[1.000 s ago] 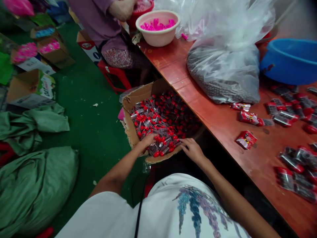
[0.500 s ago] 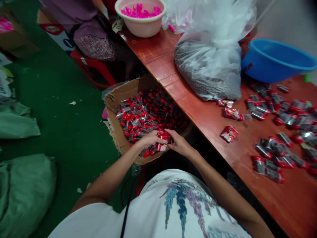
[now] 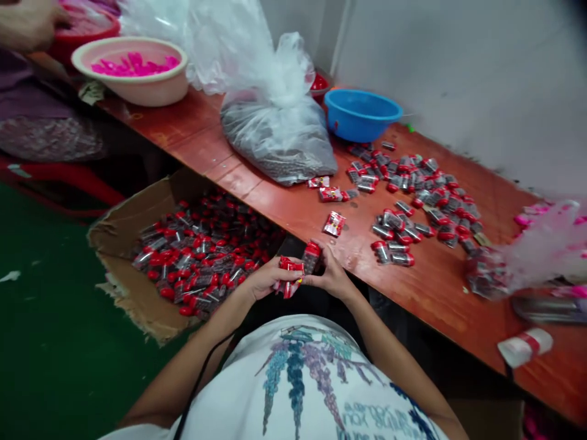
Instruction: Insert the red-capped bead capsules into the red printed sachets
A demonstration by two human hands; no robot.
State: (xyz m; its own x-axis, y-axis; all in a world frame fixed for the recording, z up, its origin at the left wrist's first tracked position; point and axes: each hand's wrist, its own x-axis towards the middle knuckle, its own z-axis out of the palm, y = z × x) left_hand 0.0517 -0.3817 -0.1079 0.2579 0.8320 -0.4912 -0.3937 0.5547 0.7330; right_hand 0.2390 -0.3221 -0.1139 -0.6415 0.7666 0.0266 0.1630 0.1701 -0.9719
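In front of my body, my left hand (image 3: 263, 279) is closed around a few red printed wrappers (image 3: 290, 272). My right hand (image 3: 335, 276) pinches a small clear bottle (image 3: 310, 259) with a red cap and dark contents, close beside the wrappers. Both hands are near the table edge, to the right of a torn cardboard box (image 3: 120, 227) heaped with similar red-capped bottles (image 3: 197, 269). On the table just beyond my right hand lie red printed wrappers (image 3: 334, 224), and farther right spreads a loose group of the same bottles (image 3: 438, 198).
A knotted plastic bag (image 3: 279, 140) with dark contents stands on the red-brown table (image 3: 458, 305). Behind it is a blue basin (image 3: 362, 116); a cream basin (image 3: 131, 73) of pink pieces is at left. A co-worker's hand (image 3: 27, 24) reaches over a red basin. Another bag (image 3: 527, 250) lies right.
My view has swung to the right. Both hands have moved from over the box toward the table edge, and the bottle now shows clearly in my right hand, slightly apart from the wrappers.
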